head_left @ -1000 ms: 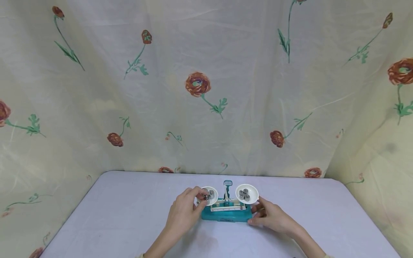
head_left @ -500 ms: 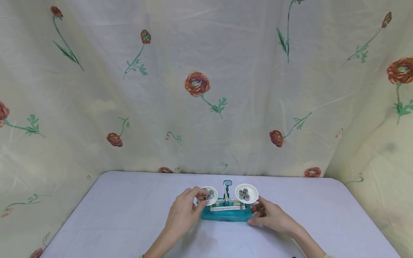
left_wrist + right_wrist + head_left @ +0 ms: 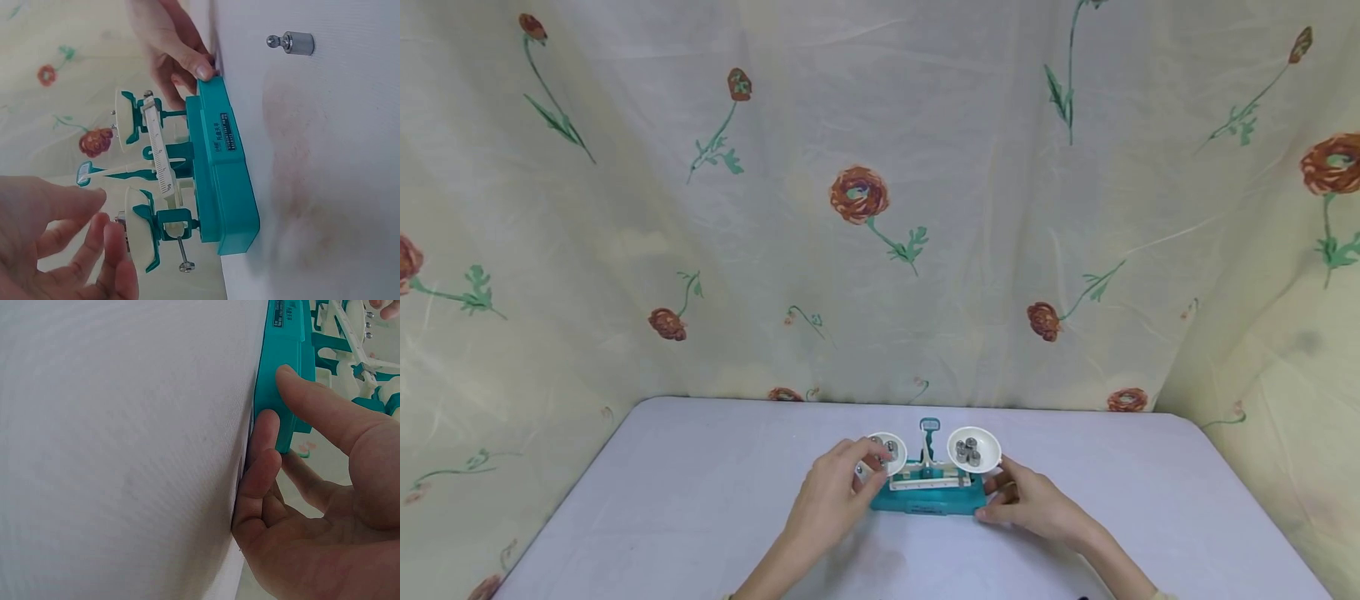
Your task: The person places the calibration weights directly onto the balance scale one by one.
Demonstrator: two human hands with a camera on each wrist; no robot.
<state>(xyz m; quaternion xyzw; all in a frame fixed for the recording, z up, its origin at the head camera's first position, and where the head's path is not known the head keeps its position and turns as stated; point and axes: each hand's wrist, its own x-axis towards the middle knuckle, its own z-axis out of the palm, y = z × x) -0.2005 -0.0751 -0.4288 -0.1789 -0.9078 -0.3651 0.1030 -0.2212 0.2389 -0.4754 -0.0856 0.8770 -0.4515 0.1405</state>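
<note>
A teal pan balance (image 3: 928, 502) with a white beam stands on the table. Several small metal weights (image 3: 972, 457) sit in its right white pan (image 3: 990, 448). In the left pan (image 3: 897, 467) lie more metal weights (image 3: 891, 447), partly hidden by fingers. My left hand (image 3: 829, 493) hovers at the left pan with thumb and fingers spread apart; nothing shows between them in the left wrist view. My right hand (image 3: 1033, 504) grips the right end of the base, thumb (image 3: 306, 394) on its front face, other fingers around its end.
One metal weight (image 3: 297, 43) stands on the white tabletop (image 3: 337, 156) in front of the balance, near the right hand. A flower-patterned curtain (image 3: 955, 208) hangs behind and along the sides of the table.
My left thumb and fingers have parted from the weight they held at the left pan and drawn slightly back. The right hand and the balance stay in place.
</note>
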